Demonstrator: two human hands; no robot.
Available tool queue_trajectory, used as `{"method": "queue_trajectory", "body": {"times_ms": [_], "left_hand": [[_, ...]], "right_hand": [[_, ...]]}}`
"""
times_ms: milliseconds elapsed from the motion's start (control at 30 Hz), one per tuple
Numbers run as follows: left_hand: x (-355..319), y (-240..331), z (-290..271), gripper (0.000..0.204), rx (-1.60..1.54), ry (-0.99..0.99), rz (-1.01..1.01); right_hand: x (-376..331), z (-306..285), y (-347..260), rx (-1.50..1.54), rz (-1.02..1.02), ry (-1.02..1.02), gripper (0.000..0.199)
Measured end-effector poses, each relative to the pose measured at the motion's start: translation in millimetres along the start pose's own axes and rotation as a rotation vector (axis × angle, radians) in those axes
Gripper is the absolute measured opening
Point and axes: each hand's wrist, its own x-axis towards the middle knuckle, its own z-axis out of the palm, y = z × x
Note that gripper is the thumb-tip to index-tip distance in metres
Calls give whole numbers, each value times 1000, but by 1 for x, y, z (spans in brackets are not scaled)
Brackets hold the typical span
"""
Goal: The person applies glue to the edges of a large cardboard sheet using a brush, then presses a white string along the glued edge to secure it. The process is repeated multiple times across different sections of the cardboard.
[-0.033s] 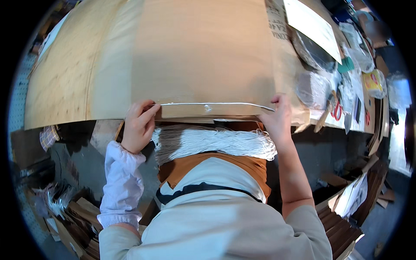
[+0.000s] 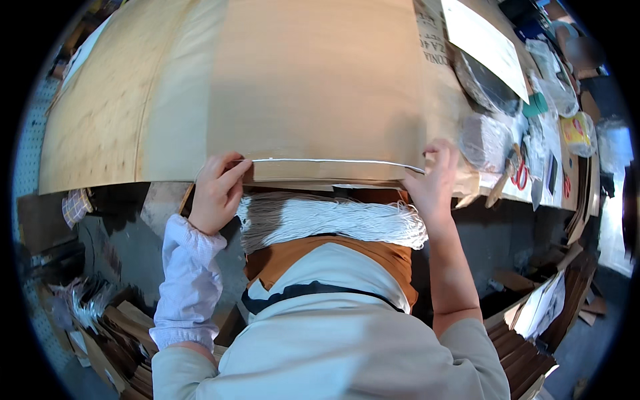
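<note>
A white string [image 2: 327, 161] runs nearly straight from hand to hand, close to the near edge of a brown sheet [image 2: 313, 87] that covers the middle of the wooden desk [image 2: 93, 113]. The left hand [image 2: 217, 193] has its grip closed on the string, thumb and forefinger pinching it near the left end. At the other end, the right hand [image 2: 433, 183] has its thumb and fingers around the string's tip, but I cannot tell whether that grip is firmly closed or only resting there.

The right end seems the weaker point. If those fingers are loose, a small pull from the left could slide the string out, and it would go slack or curl. Pulling too hard from both sides could make a thin cord like this slip from either pinch. Because it lies so near the edge, a dropped string could fall over the front into the bundle of strings [image 2: 327, 220] across the person's lap, where it would be hard to pick out from the rest. Loose strands there might also snag or tangle if the forearms brush them.

To the right, scissors [image 2: 519, 175] lie among the clutter, and a wide sweep of the right arm could knock them.
</note>
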Motion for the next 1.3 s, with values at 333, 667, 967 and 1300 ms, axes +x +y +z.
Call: {"method": "queue_trajectory", "body": {"times_ms": [333, 667, 967, 1300], "left_hand": [[26, -15, -28, 35, -244, -231, -223], [37, 16, 8, 26, 402, 193, -408], [11, 23, 27, 97, 430, -167, -284], [-1, -7, 24, 45, 60, 207, -355]], "right_hand": [[14, -2, 8, 421, 258, -406, 7], [4, 37, -13, -365, -119, 82, 39], [-19, 28, -51, -361, -19, -404, 86], [-20, 24, -19, -495, 68, -125, 55]]}}
